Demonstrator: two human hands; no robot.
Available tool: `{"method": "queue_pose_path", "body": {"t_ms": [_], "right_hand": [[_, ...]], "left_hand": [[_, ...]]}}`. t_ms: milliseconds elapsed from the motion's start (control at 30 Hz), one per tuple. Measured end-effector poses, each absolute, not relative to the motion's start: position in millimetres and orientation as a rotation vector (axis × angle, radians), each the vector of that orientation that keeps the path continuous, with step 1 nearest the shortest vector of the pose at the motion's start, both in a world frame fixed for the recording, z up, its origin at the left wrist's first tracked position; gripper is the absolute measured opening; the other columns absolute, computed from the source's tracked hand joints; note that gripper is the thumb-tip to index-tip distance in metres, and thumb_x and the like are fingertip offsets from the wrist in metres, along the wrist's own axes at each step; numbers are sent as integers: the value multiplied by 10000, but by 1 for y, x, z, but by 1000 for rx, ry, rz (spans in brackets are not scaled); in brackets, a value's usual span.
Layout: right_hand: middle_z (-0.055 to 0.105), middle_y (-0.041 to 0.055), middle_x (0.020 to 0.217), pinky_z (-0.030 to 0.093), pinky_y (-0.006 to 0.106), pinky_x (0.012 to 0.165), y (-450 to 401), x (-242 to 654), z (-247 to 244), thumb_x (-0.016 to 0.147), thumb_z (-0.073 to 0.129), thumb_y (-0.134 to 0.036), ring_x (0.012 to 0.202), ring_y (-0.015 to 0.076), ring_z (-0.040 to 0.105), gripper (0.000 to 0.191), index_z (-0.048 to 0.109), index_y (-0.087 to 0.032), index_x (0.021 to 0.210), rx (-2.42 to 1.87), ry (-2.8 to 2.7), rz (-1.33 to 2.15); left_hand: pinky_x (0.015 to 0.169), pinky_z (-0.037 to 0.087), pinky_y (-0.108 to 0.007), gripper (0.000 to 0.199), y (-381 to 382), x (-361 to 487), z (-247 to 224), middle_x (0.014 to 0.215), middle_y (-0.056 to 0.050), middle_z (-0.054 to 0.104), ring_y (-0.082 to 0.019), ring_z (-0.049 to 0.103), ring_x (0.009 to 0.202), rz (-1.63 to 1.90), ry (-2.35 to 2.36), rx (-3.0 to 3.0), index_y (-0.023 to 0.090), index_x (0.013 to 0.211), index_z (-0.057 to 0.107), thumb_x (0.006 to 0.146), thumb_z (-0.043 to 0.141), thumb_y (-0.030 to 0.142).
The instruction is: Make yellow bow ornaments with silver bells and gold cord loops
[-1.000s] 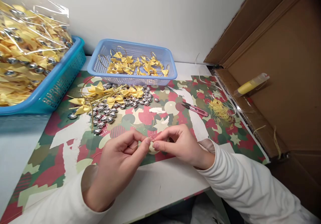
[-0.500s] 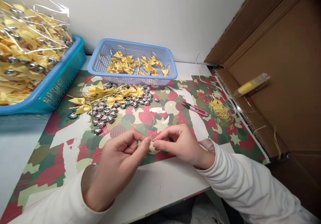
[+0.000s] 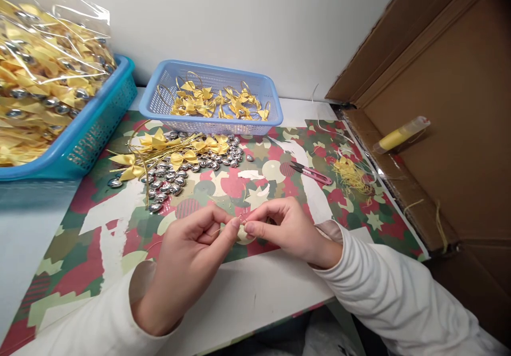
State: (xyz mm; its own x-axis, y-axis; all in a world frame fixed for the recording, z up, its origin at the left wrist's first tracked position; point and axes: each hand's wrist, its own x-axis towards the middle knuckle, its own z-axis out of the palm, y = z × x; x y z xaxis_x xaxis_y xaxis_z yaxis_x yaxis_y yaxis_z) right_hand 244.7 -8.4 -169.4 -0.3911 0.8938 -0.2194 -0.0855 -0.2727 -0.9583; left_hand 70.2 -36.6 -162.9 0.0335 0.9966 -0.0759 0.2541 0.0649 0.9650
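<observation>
My left hand (image 3: 199, 255) is closed in a pinch, thumb against forefinger, on a thin thread (image 3: 219, 231). A strand of it seems to trail out to the left of the hand. Opposite, my right hand (image 3: 285, 228) pinches the same fine thread, its fingertips almost touching the left ones. A tiny loop or crossing shows between the fingertips, too small to make out clearly. Beyond the hands lie shiny silver beads (image 3: 170, 178), with yellow ribbon bows (image 3: 183, 159) and gold cords (image 3: 159, 155) heaped partly over them.
A blue basket (image 3: 211, 124) holding bows with cord loops stands at the back. At left, a larger blue basket (image 3: 99, 111) carries a clear bag (image 3: 48, 74) of bows and beads. Pink thread snips (image 3: 311, 173) and yellow thread scraps (image 3: 351, 175) lie right, near a cardboard wall (image 3: 447, 90).
Both hands keep the same place and pinch, with only a very slight shift at the fingertips. Everything else on the table is unchanged.
</observation>
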Motion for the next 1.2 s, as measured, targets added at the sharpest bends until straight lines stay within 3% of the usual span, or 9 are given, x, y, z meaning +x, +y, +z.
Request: {"method": "queue_pose_path", "body": {"t_ms": [367, 633, 1200], "right_hand": [[732, 36, 691, 550, 265, 621, -9, 245, -168, 652, 841, -376, 656, 148, 688, 258, 731, -150, 708, -1110, -1237, 1773], [728, 38, 696, 539, 264, 611, -9, 245, -168, 649, 845, -374, 646, 143, 675, 263, 730, -144, 706, -1124, -1240, 1757], [731, 38, 699, 547, 261, 606, -9, 245, -167, 645, 844, -385, 644, 140, 672, 264, 733, -152, 700, -1128, -1248, 1735]], "left_hand": [[415, 213, -192, 328, -36, 71, -162, 489, 47, 387, -72, 280, 434, 968, 1403, 1336, 175, 632, 608, 830, 623, 436], [404, 170, -191, 321, -38, 71, -161, 466, 68, 293, -68, 229, 426, 982, 1381, 1326, 182, 623, 589, 834, 619, 422], [408, 188, -183, 318, -38, 72, -159, 472, 63, 305, -70, 248, 433, 985, 1398, 1335, 180, 612, 584, 827, 624, 412]]}}
